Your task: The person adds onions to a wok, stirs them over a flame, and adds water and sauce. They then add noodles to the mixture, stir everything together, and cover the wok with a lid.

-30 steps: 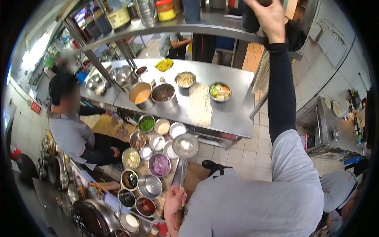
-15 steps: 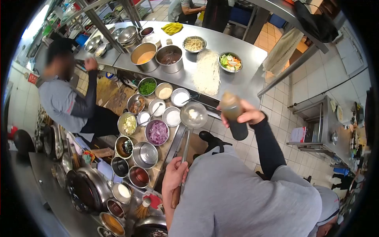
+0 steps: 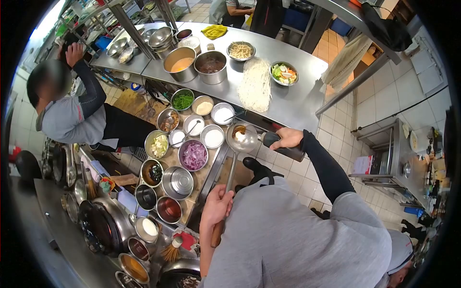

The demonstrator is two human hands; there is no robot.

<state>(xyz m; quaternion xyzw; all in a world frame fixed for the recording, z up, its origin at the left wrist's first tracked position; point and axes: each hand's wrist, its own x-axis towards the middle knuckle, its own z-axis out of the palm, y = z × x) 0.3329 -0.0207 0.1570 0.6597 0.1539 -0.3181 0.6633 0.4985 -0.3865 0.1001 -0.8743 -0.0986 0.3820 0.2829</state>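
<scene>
My left hand (image 3: 217,205) is closed around the handle of a long metal ladle (image 3: 233,169), whose wooden end runs back past my wrist. Something white and a dark brown liquid lie in its round bowl. My right hand (image 3: 289,138) grips a dark bottle (image 3: 294,153), tipped sideways with its neck pointing at the bowl's right rim. Left of the ladle stand a bowl of chopped purple onion (image 3: 193,156) and a bowl of white powder (image 3: 212,137).
Several seasoning bowls crowd the counter at left, among them chopped greens (image 3: 182,100). On the steel table (image 3: 307,103) are white noodles (image 3: 254,86), two pots and a vegetable bowl (image 3: 284,73). A co-worker (image 3: 72,117) stands at left with one arm raised.
My right hand has tipped the bottle from neck-up to sideways, bringing its neck to the ladle. Dark liquid now shows in the bowl. The co-worker leaned back and raised an arm.
</scene>
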